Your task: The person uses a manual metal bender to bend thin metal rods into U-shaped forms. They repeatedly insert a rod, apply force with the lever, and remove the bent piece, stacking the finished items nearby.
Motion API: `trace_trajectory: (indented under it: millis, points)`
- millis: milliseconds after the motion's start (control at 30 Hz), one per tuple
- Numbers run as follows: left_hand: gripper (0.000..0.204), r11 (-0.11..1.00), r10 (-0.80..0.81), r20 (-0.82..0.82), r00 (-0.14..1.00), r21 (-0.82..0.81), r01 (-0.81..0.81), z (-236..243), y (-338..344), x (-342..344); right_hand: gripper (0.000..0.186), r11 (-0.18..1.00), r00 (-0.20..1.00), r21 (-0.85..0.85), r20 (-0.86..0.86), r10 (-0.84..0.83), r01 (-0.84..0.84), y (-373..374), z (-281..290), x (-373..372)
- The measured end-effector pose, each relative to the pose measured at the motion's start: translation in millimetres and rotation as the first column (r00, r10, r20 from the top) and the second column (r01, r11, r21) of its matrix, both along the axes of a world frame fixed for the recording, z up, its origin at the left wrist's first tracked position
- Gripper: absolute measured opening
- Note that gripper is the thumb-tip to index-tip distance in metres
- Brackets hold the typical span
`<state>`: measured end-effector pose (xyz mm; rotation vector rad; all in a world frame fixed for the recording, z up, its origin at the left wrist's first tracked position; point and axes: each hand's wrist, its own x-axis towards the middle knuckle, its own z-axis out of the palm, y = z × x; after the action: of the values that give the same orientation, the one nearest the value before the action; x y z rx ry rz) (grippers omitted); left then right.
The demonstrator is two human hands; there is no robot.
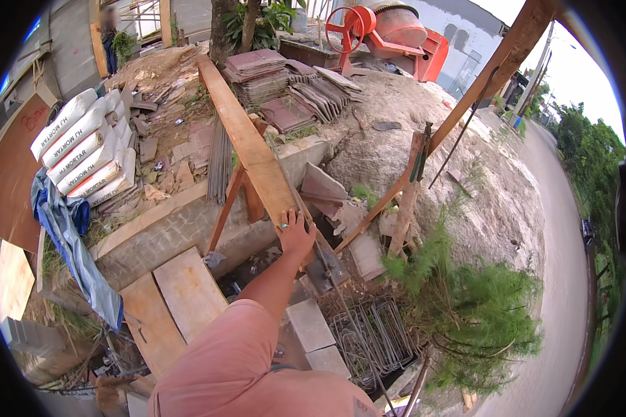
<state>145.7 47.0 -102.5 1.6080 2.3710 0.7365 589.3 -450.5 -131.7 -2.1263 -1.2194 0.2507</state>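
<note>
"Head view: where are my hands?"

"My left hand [297,234] lies palm-down and unclenched, fingers spread, on the near part of the long, flat, orange-brown wooden plank [247,139]. My right is out of sight; I can't tell its state."

"How would I steady it well?"

"I'd press evenly across its width. Its long axis runs away and leftward, far end toward the grey-brown tree trunk [221,31]."
</note>
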Motion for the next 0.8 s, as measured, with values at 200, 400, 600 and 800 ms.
trace_trajectory:
  millis: [200, 400, 600, 800]
  points:
    - [0.064, 1.000, -0.007, 0.003, 1.000, -0.018, 0.008, 3.1, 1.6, 1.6, 0.047, 0.959, 0.824, -0.225, -0.500, -0.268, 0.175, -24.9, -32.9, 19.7]
    - [0.065, 0.999, 0.011, 0.002, 1.000, -0.043, -0.011, 7.0, -2.7, -3.8, 0.045, 0.985, 0.830, -0.092, -0.530, -0.172, 0.146, -2.6, 8.5, -5.9]
    - [0.066, 0.999, -0.006, 0.010, 1.000, -0.032, 0.007, 10.0, -2.3, 1.6, 0.027, 0.925, 0.993, -0.374, 0.070, 0.092, -0.059, 18.9, 70.3, -28.2]
    - [0.065, 1.000, -0.003, -0.005, 1.000, -0.023, 0.003, 4.8, 0.2, -1.4, 0.030, 0.899, 0.995, -0.436, 0.065, 0.075, -0.039, 22.5, 70.2, -32.3]
